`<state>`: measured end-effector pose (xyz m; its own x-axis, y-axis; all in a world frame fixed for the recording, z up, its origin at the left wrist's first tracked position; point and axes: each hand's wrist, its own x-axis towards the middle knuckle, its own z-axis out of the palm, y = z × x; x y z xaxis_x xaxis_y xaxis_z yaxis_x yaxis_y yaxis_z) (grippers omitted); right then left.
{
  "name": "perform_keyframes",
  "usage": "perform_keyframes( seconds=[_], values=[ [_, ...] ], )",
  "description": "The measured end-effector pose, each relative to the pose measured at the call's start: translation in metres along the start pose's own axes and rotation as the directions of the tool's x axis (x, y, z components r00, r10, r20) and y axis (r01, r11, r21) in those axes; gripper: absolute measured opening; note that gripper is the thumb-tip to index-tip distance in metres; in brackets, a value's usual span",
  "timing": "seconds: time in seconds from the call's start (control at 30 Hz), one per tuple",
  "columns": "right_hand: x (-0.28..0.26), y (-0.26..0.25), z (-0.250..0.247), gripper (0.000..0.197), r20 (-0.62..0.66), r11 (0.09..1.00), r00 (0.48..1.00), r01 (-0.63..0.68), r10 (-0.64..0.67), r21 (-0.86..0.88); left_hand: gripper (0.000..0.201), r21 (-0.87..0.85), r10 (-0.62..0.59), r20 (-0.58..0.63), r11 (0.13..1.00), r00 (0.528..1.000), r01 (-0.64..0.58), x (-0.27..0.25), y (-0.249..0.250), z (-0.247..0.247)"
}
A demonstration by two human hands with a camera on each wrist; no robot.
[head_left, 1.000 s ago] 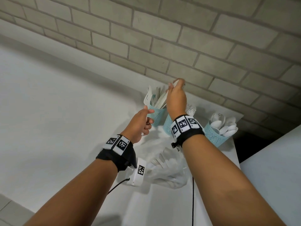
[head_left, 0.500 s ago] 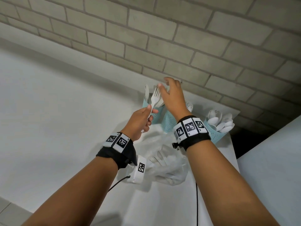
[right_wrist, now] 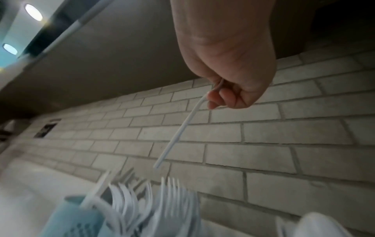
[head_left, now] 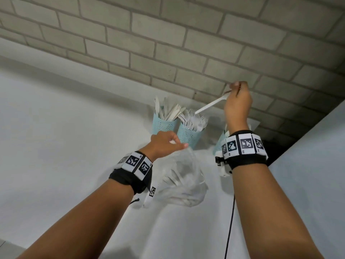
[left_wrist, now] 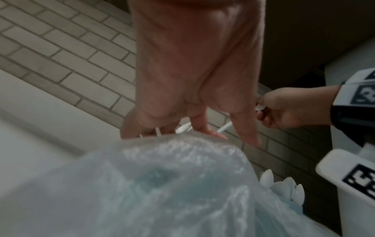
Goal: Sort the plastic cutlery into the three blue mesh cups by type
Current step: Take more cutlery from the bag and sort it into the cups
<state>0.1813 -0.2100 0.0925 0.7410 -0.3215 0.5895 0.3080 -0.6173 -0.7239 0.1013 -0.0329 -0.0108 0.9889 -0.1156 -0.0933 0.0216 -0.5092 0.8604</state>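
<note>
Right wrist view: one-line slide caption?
Right hand pinches a white plastic fork, handle down, above the fork-filled blue mesh cup.

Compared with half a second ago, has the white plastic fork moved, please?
Yes. The white plastic fork has left the left hand; the right hand holds it, handle down, above the middle blue mesh cup.

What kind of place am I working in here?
Probably a plain indoor work corner, not clearly a kitchen: a white table pushed against a grey brick wall, with a white cabinet beside it.
</note>
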Motion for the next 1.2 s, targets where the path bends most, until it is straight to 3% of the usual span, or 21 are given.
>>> perform_keyframes(
  seconds=[0.1,0.2,0.3,0.37,0.47,0.63,0.7,0.73,0.8,0.83,0.87,0.9,0.97,1.0,1.03,1.1,1.2],
  values=[
    [-0.012,0.01,0.005,0.034,0.071,0.989,0.996,0.058,-0.049,-0.135,0.019,0.033,0.037,0.197,0.998,0.98,-0.045,-0.005,-0.004,-0.003],
    [-0.026,0.026,0.019,0.038,0.253,0.949,0.965,0.143,-0.071,-0.281,0.024,0.038,0.046,0.232,0.998,0.972,-0.056,-0.009,-0.004,-0.008],
    [-0.046,0.036,0.031,0.038,0.453,0.823,0.891,0.225,0.043,-0.521,0.036,0.112,-0.029,0.284,0.994,0.958,-0.003,-0.013,-0.005,-0.012],
    [-0.057,0.037,0.036,0.037,0.514,0.791,0.851,0.241,0.105,-0.562,0.045,0.186,-0.078,0.321,0.982,0.944,0.017,-0.015,-0.006,-0.015],
    [-0.065,0.034,0.041,0.039,0.557,0.772,0.823,0.279,0.114,-0.571,0.045,0.245,-0.067,0.284,0.969,0.956,-0.005,-0.015,-0.008,-0.017],
    [-0.066,0.018,0.042,0.049,0.609,0.729,0.774,0.316,0.172,-0.607,0.047,0.203,0.041,0.226,0.975,0.973,-0.089,-0.016,-0.005,-0.019],
    [-0.066,0.009,0.039,0.049,0.586,0.756,0.801,0.308,0.122,-0.578,0.049,0.199,0.106,0.2,0.969,0.974,-0.147,-0.018,-0.003,-0.021],
    [-0.065,0.002,0.035,0.044,0.565,0.822,0.822,0.276,0.067,-0.499,0.05,0.208,0.127,0.186,0.964,0.974,-0.165,-0.018,-0.002,-0.021],
    [-0.062,-0.012,0.021,0.025,0.558,0.979,0.825,0.033,0.087,-0.2,0.048,0.279,0.115,0.166,0.947,0.979,-0.159,-0.02,0.001,-0.021],
    [-0.062,-0.018,0.011,0.026,0.627,0.987,0.763,-0.108,0.157,-0.115,0.045,0.326,0.094,0.147,0.935,0.985,-0.138,-0.02,0.002,-0.02],
    [-0.065,-0.024,0.001,0.028,0.739,0.973,0.634,-0.186,0.228,-0.14,0.045,0.357,0.073,0.119,0.928,0.99,-0.111,-0.021,0.002,-0.019],
    [-0.07,-0.028,-0.007,0.027,0.84,0.956,0.464,-0.213,0.283,-0.204,0.044,0.368,0.064,0.088,0.925,0.994,-0.092,-0.021,0.003,-0.017],
    [-0.087,-0.026,-0.009,0.02,0.913,0.922,0.163,-0.165,0.375,-0.349,0.038,0.358,0.064,0.049,0.931,0.997,-0.078,-0.022,0.004,-0.014],
    [-0.099,-0.023,-0.005,0.019,0.907,0.911,0.09,-0.072,0.412,-0.406,0.033,0.344,0.065,0.043,0.936,0.997,-0.076,-0.022,0.004,-0.012],
    [-0.109,-0.018,0.002,0.023,0.891,0.89,0.071,0.062,0.448,-0.452,0.03,0.333,0.068,0.043,0.94,0.997,-0.079,-0.023,0.004,-0.011],
    [-0.129,-0.01,0.014,0.039,0.855,0.796,0.129,0.317,0.503,-0.516,0.031,0.329,0.078,0.051,0.94,0.996,-0.09,-0.025,0.004,-0.009],
    [-0.154,-0.002,0.021,0.054,0.827,0.699,0.189,0.454,0.53,-0.552,0.034,0.345,0.097,0.056,0.932,0.994,-0.11,-0.028,0.004,-0.008]
  ],
)
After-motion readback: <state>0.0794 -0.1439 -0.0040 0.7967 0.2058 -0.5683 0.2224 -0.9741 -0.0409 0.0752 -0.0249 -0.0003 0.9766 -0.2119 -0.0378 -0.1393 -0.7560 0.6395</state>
